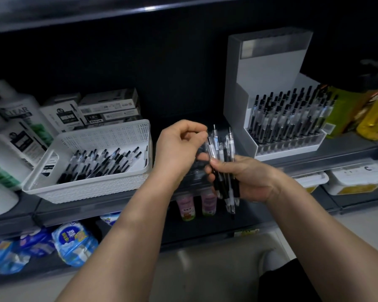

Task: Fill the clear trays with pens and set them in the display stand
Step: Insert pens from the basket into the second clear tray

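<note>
My right hand (252, 178) grips a bundle of clear-and-black pens (222, 153), tips pointing down, over the shelf's front edge. My left hand (179, 147) is curled beside the bundle's upper ends, thumb and forefinger pinching the top of one pen (209, 143). Behind and below both hands a clear tray (196, 168) lies on the shelf, mostly hidden and hard to make out. The grey display stand (266, 68) stands at the right with a clear tray (292, 144) full of upright pens in its base.
A white perforated basket (105, 131) with several loose pens (100, 162) sits at the left, pen boxes (109, 107) and shampoo bottles (15, 118) behind it. Yellow bottles (373, 118) stand right of the stand. Drinks and packets fill lower shelves.
</note>
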